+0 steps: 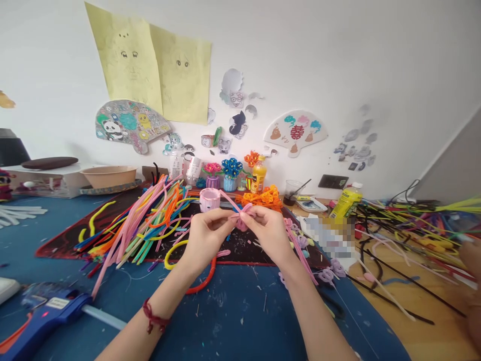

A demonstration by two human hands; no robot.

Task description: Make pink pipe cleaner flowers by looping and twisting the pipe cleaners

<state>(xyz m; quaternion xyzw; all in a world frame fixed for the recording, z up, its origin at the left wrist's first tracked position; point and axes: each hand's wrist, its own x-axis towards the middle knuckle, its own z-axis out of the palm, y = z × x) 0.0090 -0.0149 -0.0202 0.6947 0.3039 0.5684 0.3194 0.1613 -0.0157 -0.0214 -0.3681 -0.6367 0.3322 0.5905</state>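
Both hands meet over the dark mat, pinching a pink pipe cleaner [244, 223] bent into petal-like loops. One straight end of it sticks up to the left. My left hand [212, 228] has thumb and forefinger closed on its left side. Opposite, my right hand [267, 228] grips the loops at the centre, fingers curled. Just behind my left hand stands a small pink pot [209, 199]. A heap of orange pipe cleaners [263, 198] lies behind my right hand. Pink and purple pipe-cleaner flowers [298, 239] lie to its right.
A pile of coloured pipe cleaners [150, 215] spreads at left. A blue glue gun [52, 311] lies front left, its light red. Finished flower pots [230, 175] and an orange drink bottle [258, 175] line the back. A yellow-green bottle [345, 200] stands right; a person's hand [471, 260] shows at the right edge.
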